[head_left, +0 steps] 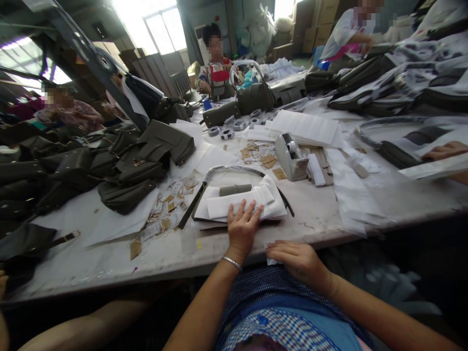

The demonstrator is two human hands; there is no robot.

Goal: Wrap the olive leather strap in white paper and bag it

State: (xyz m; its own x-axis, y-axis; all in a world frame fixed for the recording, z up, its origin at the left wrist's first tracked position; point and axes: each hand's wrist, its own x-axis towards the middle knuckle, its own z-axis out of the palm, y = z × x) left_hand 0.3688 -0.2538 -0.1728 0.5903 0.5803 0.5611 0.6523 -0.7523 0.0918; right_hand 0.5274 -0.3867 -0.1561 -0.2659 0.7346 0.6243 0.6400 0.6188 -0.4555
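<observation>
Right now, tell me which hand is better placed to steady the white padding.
Probably the left hand, which rests on the white padding, while the right hand is by the table edge, touching a small white piece.

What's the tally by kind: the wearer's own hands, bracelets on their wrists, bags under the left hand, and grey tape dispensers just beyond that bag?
Hands: 2 (left hand, right hand)
Bracelet: 1
Bag: 1, partly covered by white wrap
Tape dispenser: 1
Total: 5
</observation>
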